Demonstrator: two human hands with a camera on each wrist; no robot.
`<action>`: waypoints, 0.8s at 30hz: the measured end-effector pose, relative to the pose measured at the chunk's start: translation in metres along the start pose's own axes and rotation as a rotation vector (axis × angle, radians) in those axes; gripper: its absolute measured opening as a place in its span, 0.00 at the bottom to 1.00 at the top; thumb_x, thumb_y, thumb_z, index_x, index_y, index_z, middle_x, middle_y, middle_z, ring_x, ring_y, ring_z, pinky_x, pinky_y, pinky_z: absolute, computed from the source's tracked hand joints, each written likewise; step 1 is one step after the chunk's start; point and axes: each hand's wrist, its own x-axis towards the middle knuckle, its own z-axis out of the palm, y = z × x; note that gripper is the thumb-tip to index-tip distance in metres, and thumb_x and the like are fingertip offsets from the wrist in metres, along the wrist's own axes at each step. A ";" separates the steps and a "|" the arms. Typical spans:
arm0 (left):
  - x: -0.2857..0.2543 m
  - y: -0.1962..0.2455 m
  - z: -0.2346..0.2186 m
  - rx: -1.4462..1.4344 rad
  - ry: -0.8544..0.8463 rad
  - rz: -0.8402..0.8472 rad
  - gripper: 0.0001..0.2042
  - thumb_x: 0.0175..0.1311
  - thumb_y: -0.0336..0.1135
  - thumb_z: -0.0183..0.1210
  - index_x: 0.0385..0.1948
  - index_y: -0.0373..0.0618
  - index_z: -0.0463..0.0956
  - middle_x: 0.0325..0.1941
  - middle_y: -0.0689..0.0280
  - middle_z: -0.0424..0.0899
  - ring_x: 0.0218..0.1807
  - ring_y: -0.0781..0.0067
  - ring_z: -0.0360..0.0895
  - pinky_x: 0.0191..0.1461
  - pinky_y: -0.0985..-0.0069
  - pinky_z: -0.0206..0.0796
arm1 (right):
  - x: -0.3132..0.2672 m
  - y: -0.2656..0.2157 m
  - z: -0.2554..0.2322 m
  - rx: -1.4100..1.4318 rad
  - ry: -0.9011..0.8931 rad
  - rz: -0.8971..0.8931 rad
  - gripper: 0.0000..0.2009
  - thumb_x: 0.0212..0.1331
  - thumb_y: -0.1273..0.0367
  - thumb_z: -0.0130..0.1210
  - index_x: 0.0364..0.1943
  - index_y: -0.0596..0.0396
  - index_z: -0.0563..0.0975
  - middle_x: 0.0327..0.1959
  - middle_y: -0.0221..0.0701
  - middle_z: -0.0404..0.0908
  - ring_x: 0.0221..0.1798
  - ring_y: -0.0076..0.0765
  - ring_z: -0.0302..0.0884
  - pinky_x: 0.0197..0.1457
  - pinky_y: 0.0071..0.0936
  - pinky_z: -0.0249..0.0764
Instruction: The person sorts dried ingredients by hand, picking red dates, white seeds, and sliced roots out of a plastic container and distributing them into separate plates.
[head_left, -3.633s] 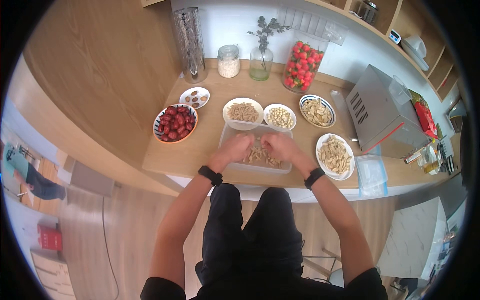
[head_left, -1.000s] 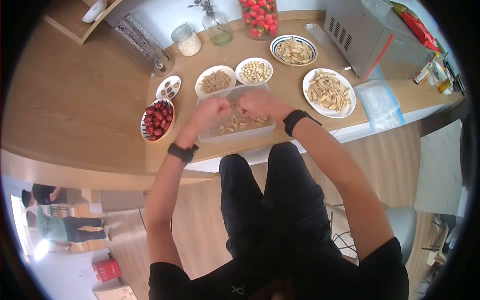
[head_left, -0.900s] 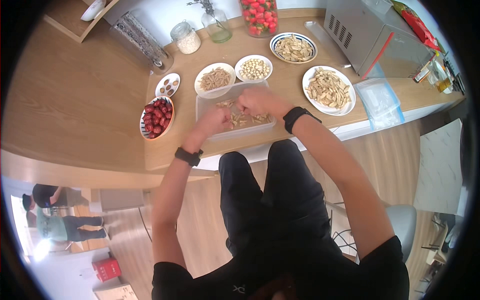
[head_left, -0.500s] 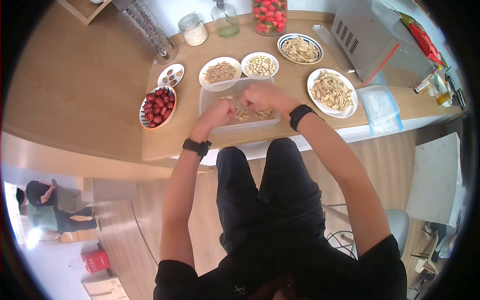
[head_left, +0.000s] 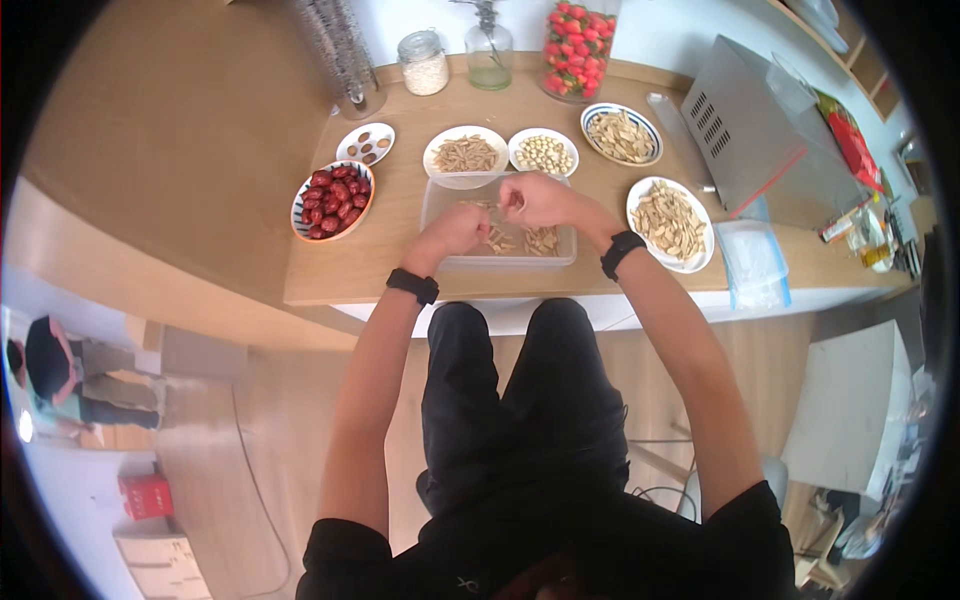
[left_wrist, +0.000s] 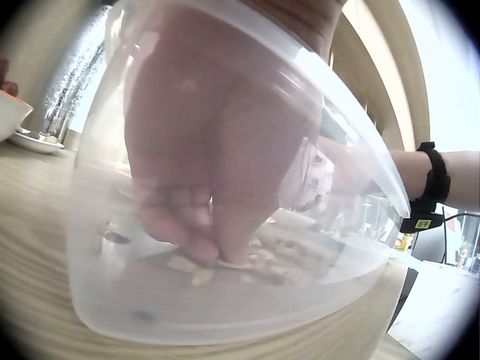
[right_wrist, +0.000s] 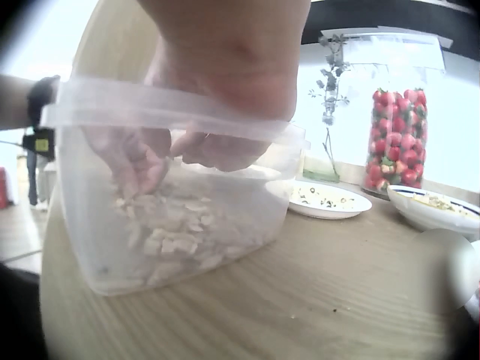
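Note:
In the head view a clear plastic container [head_left: 510, 263] holds pale slices [head_left: 541, 241], some heaped at its right side. My left hand [head_left: 461, 230] is inside its left part; in the left wrist view that hand [left_wrist: 217, 142] reaches down, thumb and fingertips pinching a pale slice near the bottom. My right hand [head_left: 540, 200] hangs over the middle of the container with fingers curled. In the right wrist view the right hand [right_wrist: 232, 142] is higher than the left hand [right_wrist: 139, 165], and whatever its fingertips might hold is hidden.
Behind the container stand plates of thin pieces [head_left: 465, 152] and round pale ones [head_left: 544, 154]. Left is a bowl of red dates [head_left: 333, 203]; right, a plate of slices [head_left: 669, 222], a blue-rimmed bowl [head_left: 622, 135], plastic bags [head_left: 753, 264] and a grey appliance [head_left: 764, 130].
The head view has shifted. Both hands have stayed at the container, moving slightly within it. The slices in it lie differently, with a heap now showing at the right.

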 end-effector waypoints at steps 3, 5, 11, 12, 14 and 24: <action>0.001 -0.012 0.007 -0.018 0.061 0.058 0.03 0.47 0.28 0.61 0.23 0.41 0.79 0.26 0.52 0.81 0.30 0.51 0.79 0.34 0.61 0.69 | 0.017 -0.013 -0.014 0.218 0.088 0.001 0.06 0.48 0.73 0.59 0.31 0.58 0.78 0.28 0.32 0.82 0.29 0.28 0.77 0.36 0.26 0.73; 0.000 -0.014 0.009 -0.045 0.105 0.097 0.03 0.46 0.29 0.61 0.22 0.41 0.78 0.25 0.53 0.81 0.30 0.50 0.79 0.34 0.60 0.68 | 0.038 -0.020 -0.027 0.310 0.167 0.049 0.07 0.50 0.70 0.61 0.31 0.59 0.78 0.26 0.33 0.81 0.32 0.27 0.78 0.38 0.27 0.74; -0.001 -0.008 0.005 -0.013 0.019 0.014 0.03 0.49 0.27 0.62 0.24 0.40 0.77 0.26 0.54 0.81 0.31 0.56 0.78 0.35 0.63 0.67 | 0.095 0.008 -0.031 0.145 0.294 0.061 0.11 0.53 0.68 0.58 0.38 0.61 0.79 0.33 0.44 0.84 0.36 0.41 0.83 0.42 0.34 0.76; -0.001 -0.007 0.005 0.011 0.023 0.040 0.03 0.49 0.27 0.62 0.24 0.40 0.77 0.26 0.54 0.81 0.30 0.56 0.78 0.35 0.63 0.67 | 0.094 0.009 -0.028 0.081 0.355 0.061 0.11 0.53 0.69 0.57 0.38 0.60 0.79 0.33 0.44 0.83 0.36 0.43 0.82 0.42 0.34 0.76; 0.001 -0.008 0.005 0.024 0.031 0.068 0.03 0.49 0.27 0.62 0.24 0.40 0.77 0.26 0.54 0.80 0.29 0.56 0.78 0.34 0.63 0.67 | 0.086 0.004 -0.023 0.011 0.407 0.062 0.10 0.54 0.69 0.56 0.39 0.59 0.78 0.33 0.44 0.83 0.35 0.44 0.82 0.42 0.35 0.76; 0.001 -0.006 0.008 0.054 0.058 0.061 0.02 0.48 0.25 0.60 0.22 0.39 0.77 0.25 0.54 0.81 0.29 0.56 0.79 0.34 0.64 0.68 | 0.015 0.000 0.027 -0.232 0.168 -0.203 0.09 0.55 0.73 0.55 0.41 0.56 0.79 0.41 0.39 0.81 0.44 0.48 0.79 0.46 0.39 0.76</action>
